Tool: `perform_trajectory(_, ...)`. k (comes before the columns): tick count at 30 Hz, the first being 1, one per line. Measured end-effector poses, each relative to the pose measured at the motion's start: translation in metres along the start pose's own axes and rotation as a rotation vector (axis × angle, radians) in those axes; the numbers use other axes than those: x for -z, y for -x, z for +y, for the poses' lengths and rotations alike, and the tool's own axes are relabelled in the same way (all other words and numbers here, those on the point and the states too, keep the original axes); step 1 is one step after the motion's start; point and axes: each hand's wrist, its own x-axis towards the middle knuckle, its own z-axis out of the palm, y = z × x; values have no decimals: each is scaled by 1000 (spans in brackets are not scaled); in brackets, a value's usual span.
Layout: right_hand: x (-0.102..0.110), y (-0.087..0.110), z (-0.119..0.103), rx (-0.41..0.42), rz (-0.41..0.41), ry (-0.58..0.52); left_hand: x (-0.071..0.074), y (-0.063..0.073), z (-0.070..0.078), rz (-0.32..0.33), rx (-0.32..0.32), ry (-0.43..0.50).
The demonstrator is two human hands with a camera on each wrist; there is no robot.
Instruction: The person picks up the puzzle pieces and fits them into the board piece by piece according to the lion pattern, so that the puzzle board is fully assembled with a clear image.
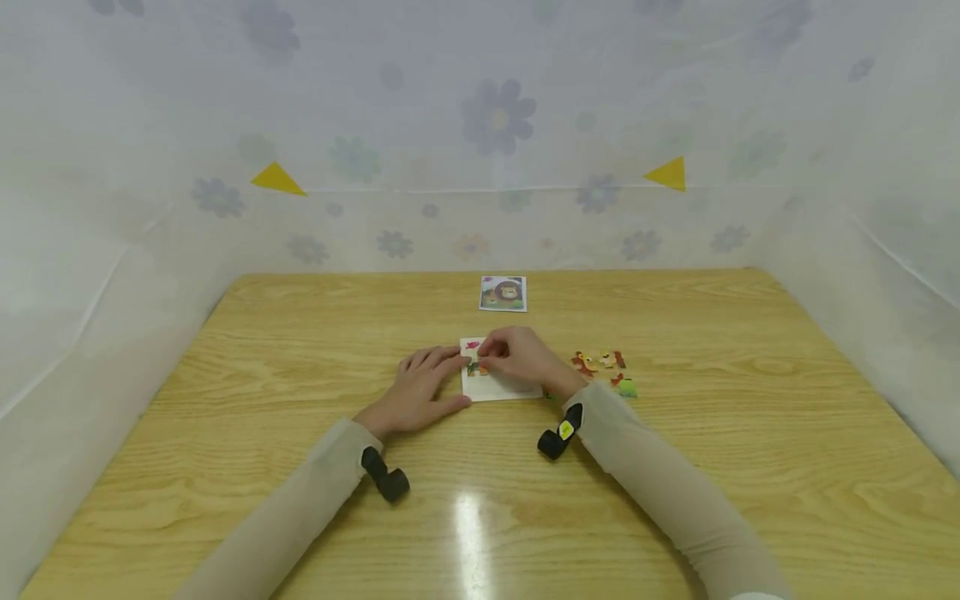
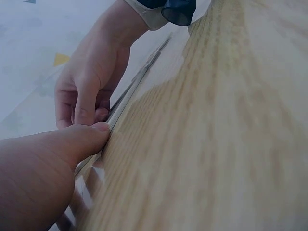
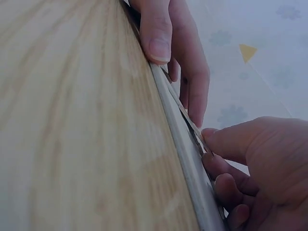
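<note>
In the head view, the left hand [image 1: 423,392] lies with straight fingers against the nine o'clock edge of a white board [image 1: 483,390] on the table [image 1: 225,392], seemingly to steady it. The right hand [image 1: 525,362] arches over the board. Loose picture pieces [image 1: 583,365] lie at its three o'clock, probably for easy reach; a picture card [image 1: 502,293] sits at twelve o'clock, likely for viewing.

In the left wrist view, the left thumb rests at the board's edge.

In the right wrist view, the right fingers pinch a thin piece [image 3: 194,127] tilted over the board, perhaps for fine control.
</note>
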Motion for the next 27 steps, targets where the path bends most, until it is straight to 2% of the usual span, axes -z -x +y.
perform_trajectory(8,-1,4,5,89,35,42,-1,-2,1,-5,1,-32)
perform_trajectory(13,5,16,10,139,46,33,-2,-2,2,3,-9,-42)
perform_trajectory(21,31,42,27,78,86,19,-4,-1,1,19,-40,-43)
perform_trajectory(27,52,58,43,92,117,67,-4,0,1,39,-61,-36)
